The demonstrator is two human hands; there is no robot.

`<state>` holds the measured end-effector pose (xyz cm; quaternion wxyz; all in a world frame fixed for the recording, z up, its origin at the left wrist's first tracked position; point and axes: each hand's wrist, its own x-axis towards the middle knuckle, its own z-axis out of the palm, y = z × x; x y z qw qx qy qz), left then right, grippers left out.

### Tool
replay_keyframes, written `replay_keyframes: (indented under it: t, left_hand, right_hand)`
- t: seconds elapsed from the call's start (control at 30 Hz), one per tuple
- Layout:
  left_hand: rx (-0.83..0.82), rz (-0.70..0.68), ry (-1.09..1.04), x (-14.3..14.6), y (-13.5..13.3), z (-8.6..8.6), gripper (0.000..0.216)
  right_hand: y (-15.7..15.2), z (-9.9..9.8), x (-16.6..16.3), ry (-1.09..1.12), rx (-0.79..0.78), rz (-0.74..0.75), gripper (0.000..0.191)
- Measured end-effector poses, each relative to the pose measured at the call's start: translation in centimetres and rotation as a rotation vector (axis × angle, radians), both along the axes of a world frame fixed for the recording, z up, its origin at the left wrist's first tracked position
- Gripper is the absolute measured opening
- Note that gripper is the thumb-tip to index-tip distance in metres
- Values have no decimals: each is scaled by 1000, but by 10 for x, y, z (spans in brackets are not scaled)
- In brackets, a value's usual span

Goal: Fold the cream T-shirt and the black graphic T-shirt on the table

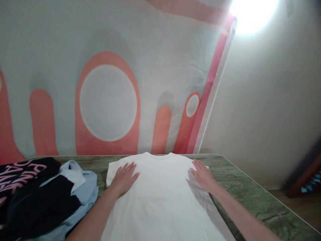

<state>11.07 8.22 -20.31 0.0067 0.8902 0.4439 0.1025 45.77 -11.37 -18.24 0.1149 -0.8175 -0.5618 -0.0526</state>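
A white T-shirt (160, 194) lies flat on the green-grey table (250, 194), its collar toward the far edge. My left hand (124, 177) rests palm down on the shirt's left shoulder area, fingers stretched out. My right hand (203, 175) lies flat on the right shoulder area, fingers extended toward the collar. Neither hand holds anything.
A pile of clothes sits at the left: a black garment with pink lettering (20, 174), more black fabric (37, 207) and a light blue garment (82, 187). Behind the table hangs a grey and orange patterned backdrop (107, 100). The table's right edge drops to a wooden floor.
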Motion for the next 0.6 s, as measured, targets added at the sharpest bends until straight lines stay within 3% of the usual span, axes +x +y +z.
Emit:
replay_keyframes:
  t: [0.1, 0.17, 0.27, 0.47, 0.6]
  left_hand:
    - [4, -5, 2, -2, 0, 2, 55]
    - [12, -8, 3, -4, 0, 3, 55]
    - [18, -6, 5, -8, 3, 2, 56]
    - [46, -33, 8, -9, 5, 4, 54]
    - [146, 10, 15, -2, -5, 16, 46]
  right_hand:
    - [-9, -4, -61, 111, -67, 351, 57]
    - [-16, -8, -84, 144, -103, 395, 58]
    - [-22, -11, -77, 130, -137, 295, 61]
    - [-23, -24, 0, 26, -165, -50, 61]
    - [-27, -28, 23, -48, -94, -233, 60]
